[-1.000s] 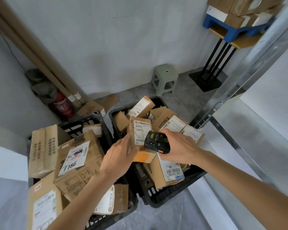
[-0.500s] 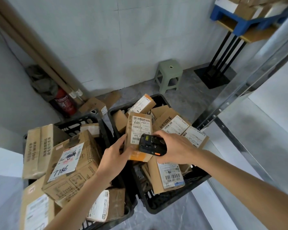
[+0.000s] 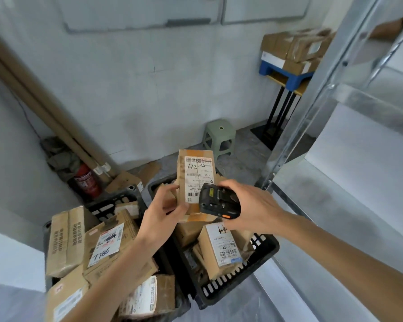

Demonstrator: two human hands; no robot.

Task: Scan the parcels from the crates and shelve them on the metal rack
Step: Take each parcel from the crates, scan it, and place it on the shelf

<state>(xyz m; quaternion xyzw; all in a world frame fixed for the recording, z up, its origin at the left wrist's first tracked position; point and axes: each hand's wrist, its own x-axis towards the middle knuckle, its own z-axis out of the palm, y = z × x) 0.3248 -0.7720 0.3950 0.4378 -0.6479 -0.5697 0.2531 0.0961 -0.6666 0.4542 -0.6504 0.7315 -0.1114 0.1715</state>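
One box [image 3: 194,182] is up in the air, held above the right crate [image 3: 242,278] w/ its label side facing the camera. Left hand [image 3: 159,217] pinches it low on the left edge, thumb on the front face, fingers wrapped behind, prob so the barcode stays uncovered. Right hand [image 3: 254,210] is curled round the scanner [image 3: 219,201], fingers over the top, nose of it right at the label's lower right corner, overlapping the box from this angle; touching or not, can't tell. Reads as the scan step, shelving not yet done.

Box: plain brown cardboard, tall and narrow, tape bands top and bottom, white label w/ handwriting and barcodes. Scanner: black matte plastic, chunky, orange button on the near edge.

Both crates are black slotted plastic, piled w/ more brown cartons at all angles; left crate [image 3: 116,198] sits just beside the right one. The rack [image 3: 330,89] stands to the right, bright galvanised metal, upright w/ punched holes, smooth flat shelf close by the crate, handy for the drop-off.
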